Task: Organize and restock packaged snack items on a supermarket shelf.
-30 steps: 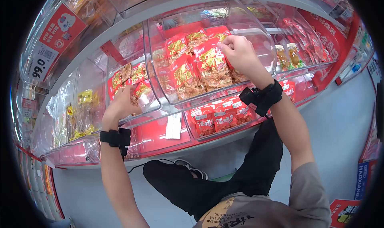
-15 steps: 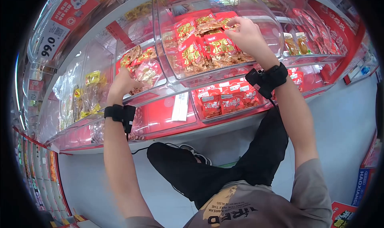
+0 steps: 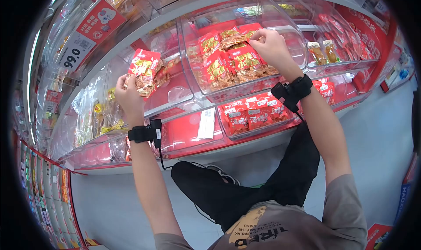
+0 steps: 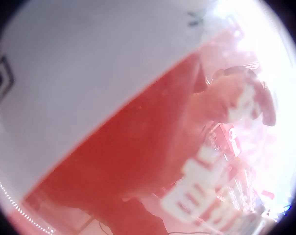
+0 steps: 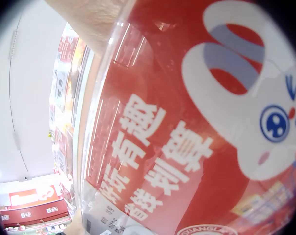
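Where the shelf begins at the far left, a price sign (image 3: 72, 58) reading 99.0 stands above clear bags with yellow labels (image 3: 98, 114). Just right of those bags, your left hand (image 3: 130, 97) has a red packet (image 3: 144, 68) pinched at its lower left, thumb and fingers closed on the edge, so that it tilts up over the middle bin (image 3: 161, 93). Behind its right edge shows a second packet (image 3: 162, 76); you cannot tell from here whether it shares that grip.

Expect the packet to be light, with soft, glossy film around lumpy brown contents. It will probably bend at the edge you pinch and may slide between dry fingertips, so a broad pinch with the thumb flat on the film, well in from the corner, should hold better. The filled lower part looks the firmest place to grip; squeezing hard there might press the contents, though little about it seems fragile.

Farther right, a pile of red packets (image 3: 232, 59) overlaps in the next bin. Your right hand (image 3: 272, 49) is at its right side with fingers bent, the tips close to the upper packets; whether they have hold of anything you cannot tell, and the right wrist view shows mostly a cartoon sign (image 5: 187, 122). Beyond it lie two brown packs (image 3: 323, 53).
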